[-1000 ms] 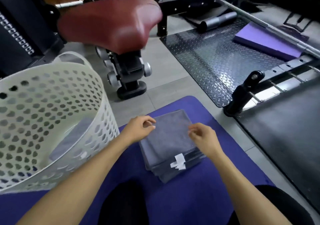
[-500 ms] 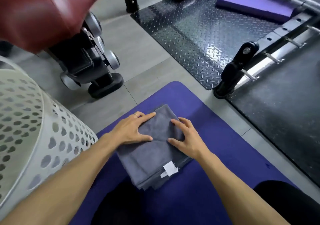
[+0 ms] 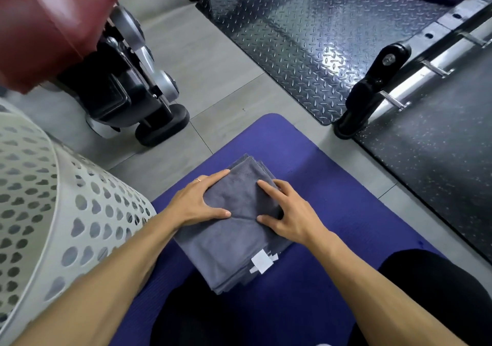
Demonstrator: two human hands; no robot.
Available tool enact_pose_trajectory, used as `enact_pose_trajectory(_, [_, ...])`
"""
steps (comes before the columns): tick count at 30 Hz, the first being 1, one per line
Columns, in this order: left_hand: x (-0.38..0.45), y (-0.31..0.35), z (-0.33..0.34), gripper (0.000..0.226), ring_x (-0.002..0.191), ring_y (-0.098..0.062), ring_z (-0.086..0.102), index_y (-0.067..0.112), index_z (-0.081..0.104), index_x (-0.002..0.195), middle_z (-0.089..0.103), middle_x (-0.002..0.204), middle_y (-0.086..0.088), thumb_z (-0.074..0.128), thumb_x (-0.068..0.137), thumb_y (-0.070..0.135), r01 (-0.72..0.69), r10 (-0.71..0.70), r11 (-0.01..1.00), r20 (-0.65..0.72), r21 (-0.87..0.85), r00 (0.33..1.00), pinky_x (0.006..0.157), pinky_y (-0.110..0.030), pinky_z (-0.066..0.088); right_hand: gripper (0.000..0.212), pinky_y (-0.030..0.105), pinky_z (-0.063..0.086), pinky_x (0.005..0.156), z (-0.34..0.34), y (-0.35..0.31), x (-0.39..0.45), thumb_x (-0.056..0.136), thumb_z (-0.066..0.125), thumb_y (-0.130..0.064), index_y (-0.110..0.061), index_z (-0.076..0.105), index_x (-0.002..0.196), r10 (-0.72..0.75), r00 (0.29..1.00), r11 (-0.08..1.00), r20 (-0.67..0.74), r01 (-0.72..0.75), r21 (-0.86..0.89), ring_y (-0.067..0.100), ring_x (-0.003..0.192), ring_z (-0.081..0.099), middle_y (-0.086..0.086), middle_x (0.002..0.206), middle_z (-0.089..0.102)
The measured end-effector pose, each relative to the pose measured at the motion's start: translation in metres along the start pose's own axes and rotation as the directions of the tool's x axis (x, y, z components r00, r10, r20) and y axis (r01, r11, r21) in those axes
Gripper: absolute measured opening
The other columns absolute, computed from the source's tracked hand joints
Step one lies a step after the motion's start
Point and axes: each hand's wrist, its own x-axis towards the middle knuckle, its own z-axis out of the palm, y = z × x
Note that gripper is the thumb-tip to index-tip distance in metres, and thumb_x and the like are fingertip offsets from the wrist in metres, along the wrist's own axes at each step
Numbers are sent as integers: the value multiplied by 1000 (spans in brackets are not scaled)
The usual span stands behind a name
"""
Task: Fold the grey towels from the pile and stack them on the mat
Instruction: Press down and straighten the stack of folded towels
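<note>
A: Where are the towels sitting?

B: The stack point(image 3: 234, 228) is lying on the mat point(image 3: 332, 180), near its far end, just in front of the person's knees. It is several folded grey towels deep; the layered edges are showing at the near corner, and white tags point(image 3: 262, 262) are sticking out there.

A: What are the hands doing?

B: Both are lying flat on the top towel. The left hand point(image 3: 198, 202) is pressing on the stack's left side, fingers straight and pointing along the far edge, thumb stretched across the cloth. A ring is showing on one finger. The right hand point(image 3: 286, 212) is pressing on the right side, fingers spread, thumb pointing back toward the left thumb. Neither is gripping or pinching anything; the palms are simply bearing down. The two thumbs are sitting near each other but apart.

A: And around the mat?

B: A white basket point(image 3: 61, 212) with punched holes is standing to the left, its wall touching the mat's edge. Beyond it a red seat point(image 3: 50, 21) on a black base is blurring into the top left corner. A plate point(image 3: 314, 34) of black tread metal is lying on the grey floor farther off.
</note>
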Motion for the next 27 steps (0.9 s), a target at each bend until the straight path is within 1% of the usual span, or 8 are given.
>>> enact_pose_trajectory(3, [-9, -10, -7, 94, 125, 6, 47, 60, 37, 138, 48, 138, 31, 87, 59, 53, 16, 3, 980, 97, -196, 995, 109, -35, 41, 81, 34, 44, 101, 5, -2, -6, 81, 73, -47, -38, 33, 151, -63, 998, 998, -20, 63, -7, 20, 133, 41, -2, 151, 35])
enact_pose_trajectory(6, [-15, -9, -9, 94, 127, 8, 45, 58, 34, 142, 44, 140, 35, 88, 65, 45, 53, -3, 973, 218, -225, 976, 110, -32, 39, 81, 32, 40, 104, 6, -2, -5, 83, 72, -50, -44, 28, 151, -19, 998, 999, 62, 17, 39, 18, 135, 38, -5, 151, 30])
enact_pose_trajectory(12, [-19, -3, 2, 105, 131, -10, 39, 66, 11, 143, 40, 144, 12, 81, 65, 60, 43, -36, 996, 92, -83, 995, 107, -34, 36, 86, 32, 39, 107, 0, 6, 5, 83, 67, -59, -51, 15, 152, 30, 979, 994, 200, -51, 101, 14, 138, 34, -10, 152, 22])
enact_pose_trajectory(16, [-34, -4, 7, 104, 116, -10, 47, 65, -4, 144, 37, 133, 11, 74, 75, 59, 9, -9, 1000, 10, -1, 1000, 92, -28, 41, 84, 36, 45, 100, 6, 6, -1, 86, 64, -57, -45, 16, 154, -85, 993, 996, 81, 85, 7, 19, 141, 36, -11, 163, 10])
enact_pose_trajectory(20, [-40, -7, 15, 89, 132, -8, 42, 65, 2, 144, 26, 153, 20, 62, 78, 65, -71, 72, 997, -142, 8, 987, 101, -37, 45, 78, 36, 53, 83, 12, 6, -4, 90, 63, -49, -45, 18, 153, -184, 983, 979, 2, 183, -84, 26, 123, 52, -13, 165, 5])
enact_pose_trajectory(22, [-43, -7, 20, 78, 129, -12, 48, 72, 4, 139, 20, 158, 21, 50, 77, 70, -97, 102, 995, -174, 40, 979, 98, -42, 49, 72, 38, 56, 75, 14, 5, -5, 91, 63, -45, -46, 23, 152, -205, 979, 972, -11, 202, -120, 27, 113, 56, -9, 165, 9])
enact_pose_trajectory(24, [-46, -6, 23, 66, 120, -17, 57, 76, 8, 135, 18, 160, 19, 45, 80, 71, -92, 113, 988, -169, 126, 979, 93, -42, 52, 68, 41, 56, 81, 13, 3, -2, 91, 64, -43, -45, 30, 150, -180, 983, 978, 22, 181, -108, 28, 123, 53, -4, 164, 16])
enact_pose_trajectory(27, [-42, 4, 19, 60, 131, -19, 49, 71, 19, 136, 24, 160, 12, 55, 90, 58, -16, 42, 982, -138, 188, 990, 99, -39, 47, 68, 38, 44, 105, 5, -5, 2, 90, 68, -39, -44, 34, 149, -20, 994, 1000, 107, 20, -5, 20, 144, 33, -1, 162, 21])
